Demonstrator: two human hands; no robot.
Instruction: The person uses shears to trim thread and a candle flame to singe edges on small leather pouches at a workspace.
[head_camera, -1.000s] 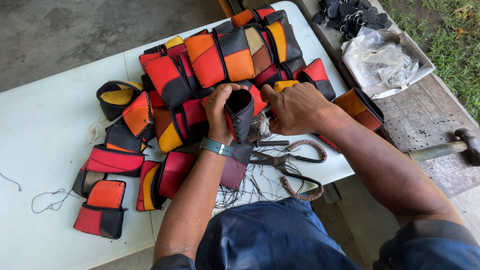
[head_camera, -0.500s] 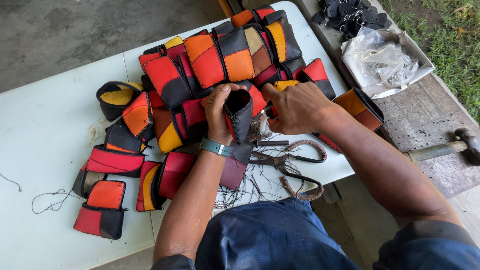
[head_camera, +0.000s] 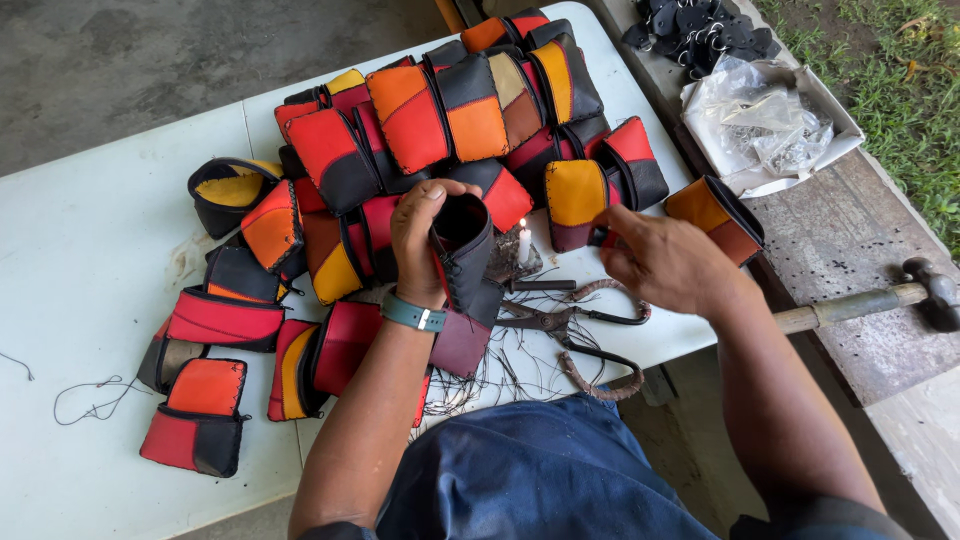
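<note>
Head view: the left hand (head_camera: 425, 240) has its fingers closed on a black pouch (head_camera: 467, 255) held upright. The right hand (head_camera: 665, 262) hovers empty, fingers loosely curled, beside a lit candle (head_camera: 523, 243).

black leather pouch (head_camera: 468, 262) — open-mouthed, upright | red stitched edge | on white table, before the pouch pile

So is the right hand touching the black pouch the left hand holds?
Apart: the head view shows table and a lit candle between the right hand and the black pouch.
</note>
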